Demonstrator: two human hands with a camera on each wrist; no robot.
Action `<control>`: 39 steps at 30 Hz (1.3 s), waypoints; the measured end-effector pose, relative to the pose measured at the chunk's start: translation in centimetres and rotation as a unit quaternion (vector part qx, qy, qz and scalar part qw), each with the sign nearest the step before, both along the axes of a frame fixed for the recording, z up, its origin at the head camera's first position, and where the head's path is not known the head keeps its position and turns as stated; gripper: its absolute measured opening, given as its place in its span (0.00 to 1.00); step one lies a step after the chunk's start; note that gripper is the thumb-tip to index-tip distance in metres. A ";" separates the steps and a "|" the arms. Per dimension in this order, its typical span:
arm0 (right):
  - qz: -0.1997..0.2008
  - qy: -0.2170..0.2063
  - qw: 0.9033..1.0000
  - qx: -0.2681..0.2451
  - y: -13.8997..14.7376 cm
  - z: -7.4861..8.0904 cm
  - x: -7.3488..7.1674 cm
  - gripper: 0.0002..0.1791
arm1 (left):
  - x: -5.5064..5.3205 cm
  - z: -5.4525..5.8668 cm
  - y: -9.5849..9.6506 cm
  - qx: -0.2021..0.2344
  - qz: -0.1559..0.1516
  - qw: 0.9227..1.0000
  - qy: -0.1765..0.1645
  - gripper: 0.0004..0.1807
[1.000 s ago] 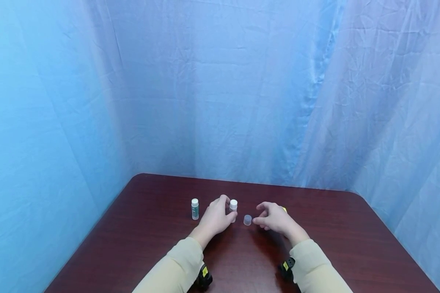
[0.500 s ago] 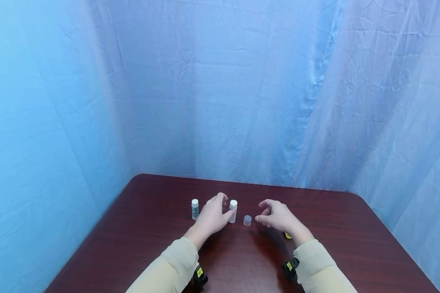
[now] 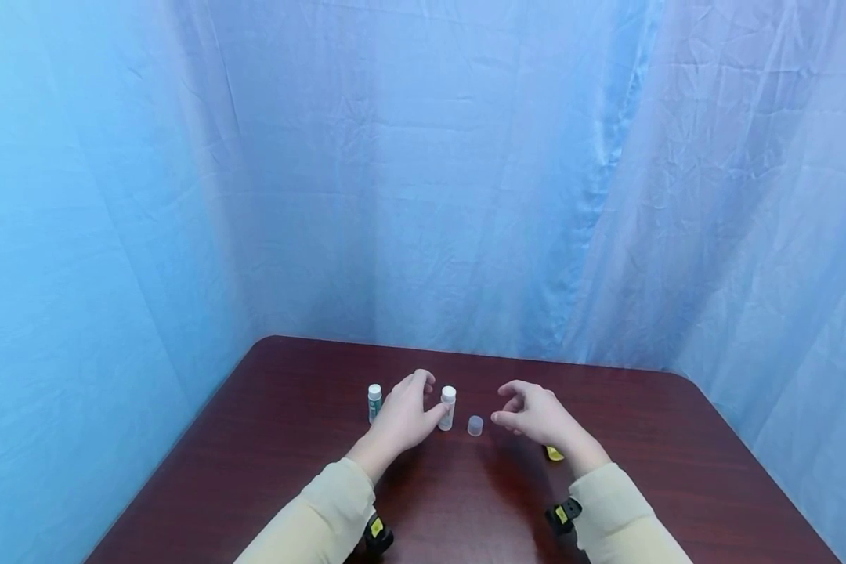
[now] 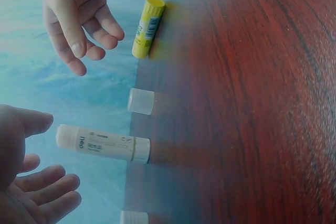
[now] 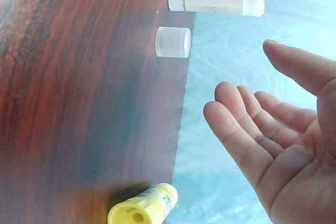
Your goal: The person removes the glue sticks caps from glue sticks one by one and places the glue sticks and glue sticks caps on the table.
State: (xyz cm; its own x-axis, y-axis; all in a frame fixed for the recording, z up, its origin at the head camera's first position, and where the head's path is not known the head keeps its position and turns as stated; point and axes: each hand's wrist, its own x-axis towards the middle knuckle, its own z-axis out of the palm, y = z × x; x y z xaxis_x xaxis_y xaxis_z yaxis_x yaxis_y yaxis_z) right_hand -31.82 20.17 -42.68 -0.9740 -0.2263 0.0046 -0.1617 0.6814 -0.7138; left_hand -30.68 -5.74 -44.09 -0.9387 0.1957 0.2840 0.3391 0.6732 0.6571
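"Left hand (image 3: 403,415): is anything gripped by it?"

"Nothing. Its thumb and fingers are spread, loosely bent. At its three o'clock the white glue stick (image 3: 447,417) is stood upright on the table (image 3: 204,486), just beside the thumb; no contact is shown in the wrist views."

"And the right hand (image 3: 539,415)?"

"Likewise spread, with the thumb well parted from the fingers. Near its nine o'clock the translucent cap (image 3: 475,426) is seen, not touched."

"What else is set out?"

"At the white stick's nine o'clock, a green-labelled stick (image 3: 374,403). Between the cap's three and four o'clock, a yellow glue stick (image 4: 148,27) is laid on its side."

"Which step is judged to be in hand?"

"One around a stick that appears uncapped; whether a release or a reach is being made cannot be told."

"And what is called for next?"

"Should the cap be lifted, a light pinch on its ribbed wall is advised, with the stick steadied, since it could be toppled."
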 end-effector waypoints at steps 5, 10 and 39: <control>0.001 0.013 1.000 0.004 0.2 0.3 0.2 0.27 | 0.4 0.4 -0.2 0.003 -0.002 1.000 0.016 0.22; 0.010 0.029 1.000 0.008 0.3 0.6 0.5 0.27 | 1.1 0.8 -0.6 0.001 -0.005 1.000 0.023 0.23; 0.047 0.085 0.995 0.018 0.6 2.8 2.9 0.25 | 3.4 1.8 -2.0 -0.013 -0.011 0.995 0.101 0.24</control>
